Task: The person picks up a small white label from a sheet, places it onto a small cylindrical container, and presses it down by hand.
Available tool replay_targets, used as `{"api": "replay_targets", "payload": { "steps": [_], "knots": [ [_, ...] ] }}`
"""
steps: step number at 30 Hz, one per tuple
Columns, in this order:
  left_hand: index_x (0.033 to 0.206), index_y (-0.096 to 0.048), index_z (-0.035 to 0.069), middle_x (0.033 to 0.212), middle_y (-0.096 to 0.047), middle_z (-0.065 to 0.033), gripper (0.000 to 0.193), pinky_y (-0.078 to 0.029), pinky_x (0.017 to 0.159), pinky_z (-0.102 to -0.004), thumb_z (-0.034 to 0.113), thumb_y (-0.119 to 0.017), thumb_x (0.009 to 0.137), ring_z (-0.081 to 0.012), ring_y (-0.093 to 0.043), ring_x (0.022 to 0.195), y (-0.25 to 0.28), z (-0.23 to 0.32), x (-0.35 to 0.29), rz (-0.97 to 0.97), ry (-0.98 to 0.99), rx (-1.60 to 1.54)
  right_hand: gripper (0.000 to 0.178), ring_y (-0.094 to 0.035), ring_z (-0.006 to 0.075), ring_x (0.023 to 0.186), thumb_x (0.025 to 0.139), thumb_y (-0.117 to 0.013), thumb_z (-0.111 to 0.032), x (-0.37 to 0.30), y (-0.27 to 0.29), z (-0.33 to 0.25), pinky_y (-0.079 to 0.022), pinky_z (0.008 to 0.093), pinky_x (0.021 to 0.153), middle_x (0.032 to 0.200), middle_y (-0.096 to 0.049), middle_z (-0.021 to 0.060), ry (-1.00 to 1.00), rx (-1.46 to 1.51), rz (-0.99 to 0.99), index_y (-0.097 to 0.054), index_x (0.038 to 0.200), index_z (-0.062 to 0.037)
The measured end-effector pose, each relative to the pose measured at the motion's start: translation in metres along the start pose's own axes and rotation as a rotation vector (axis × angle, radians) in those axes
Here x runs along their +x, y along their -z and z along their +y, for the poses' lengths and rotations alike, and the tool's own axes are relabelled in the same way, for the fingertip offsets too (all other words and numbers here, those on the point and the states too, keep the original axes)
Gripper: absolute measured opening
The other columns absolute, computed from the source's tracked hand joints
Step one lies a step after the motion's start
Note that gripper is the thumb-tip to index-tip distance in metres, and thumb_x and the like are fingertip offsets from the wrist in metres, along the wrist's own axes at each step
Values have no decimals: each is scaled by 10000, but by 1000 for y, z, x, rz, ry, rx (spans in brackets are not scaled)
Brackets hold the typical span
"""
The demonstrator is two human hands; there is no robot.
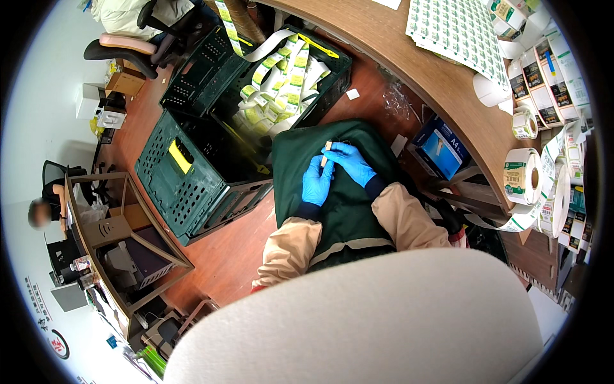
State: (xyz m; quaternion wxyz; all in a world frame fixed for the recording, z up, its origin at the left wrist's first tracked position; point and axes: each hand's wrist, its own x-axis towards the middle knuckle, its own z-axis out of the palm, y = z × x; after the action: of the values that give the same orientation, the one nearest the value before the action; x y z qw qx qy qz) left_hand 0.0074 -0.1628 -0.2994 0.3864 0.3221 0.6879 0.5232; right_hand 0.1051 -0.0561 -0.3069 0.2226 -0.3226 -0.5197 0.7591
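Both my hands wear blue gloves and meet over a dark green apron (348,205) on my lap. My left hand (316,182) and my right hand (348,161) together pinch a small pale strip-like piece (327,152), which stands nearly upright between the fingertips. Tan sleeves cover both forearms. Just beyond my hands, a dark green crate (256,77) holds a pile of white, green and yellow label strips (281,83).
A second green crate (185,176) stands to the left on the red-brown floor. A curved wooden desk (409,57) at the right carries label sheets (457,29) and several label rolls (524,176). A blue paper box (441,148) sits under it. Another person (41,211) sits far left.
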Motion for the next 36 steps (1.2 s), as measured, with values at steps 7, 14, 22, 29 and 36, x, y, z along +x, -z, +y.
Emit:
{"api": "replay_targets", "payload": {
  "steps": [7, 14, 22, 29, 36],
  "knots": [
    [948, -578, 7, 755, -605, -32, 237, -461, 614, -244, 227, -519, 1016, -90, -542, 639, 3, 1, -1, -54, -17, -47, 267, -599, 101, 894, 928, -641, -165, 2, 2, 2, -480, 236, 824, 996, -659, 39, -110, 78, -25, -650, 1137, 1],
    [956, -581, 6, 754, -601, -28, 241, -454, 611, -237, 231, -520, 1017, -82, -527, 639, -1, 1, 0, 12, 19, -28, 239, -595, 95, 876, 924, -646, -165, 1, 3, 2, -477, 233, 807, 979, -660, 37, -39, 8, -26, -658, 1096, 1],
    [976, -588, 2, 755, -596, -27, 218, -462, 602, -243, 205, -521, 1016, -75, -523, 645, 1, -4, 0, -4, -37, 7, 216, -603, 103, 892, 921, -649, -157, 2, 3, 4, -474, 233, 821, 990, -661, 39, -50, 52, -19, -660, 1066, 3],
    [988, -587, 6, 742, -615, -47, 204, -468, 593, -263, 199, -526, 1010, -97, -552, 623, 2, -2, 1, -26, -23, -34, 216, -605, 103, 879, 926, -642, -161, 2, 0, 1, -477, 237, 802, 972, -662, 37, -72, 80, -11, -659, 1063, 5],
    [971, -585, 0, 744, -607, -41, 237, -460, 600, -257, 215, -501, 1024, -87, -541, 634, 0, 2, 1, -9, -5, -5, 231, -606, 100, 878, 930, -637, -167, 4, 6, 8, -480, 237, 795, 985, -669, 39, -55, 46, -35, -664, 1084, 2]
  ]
}}
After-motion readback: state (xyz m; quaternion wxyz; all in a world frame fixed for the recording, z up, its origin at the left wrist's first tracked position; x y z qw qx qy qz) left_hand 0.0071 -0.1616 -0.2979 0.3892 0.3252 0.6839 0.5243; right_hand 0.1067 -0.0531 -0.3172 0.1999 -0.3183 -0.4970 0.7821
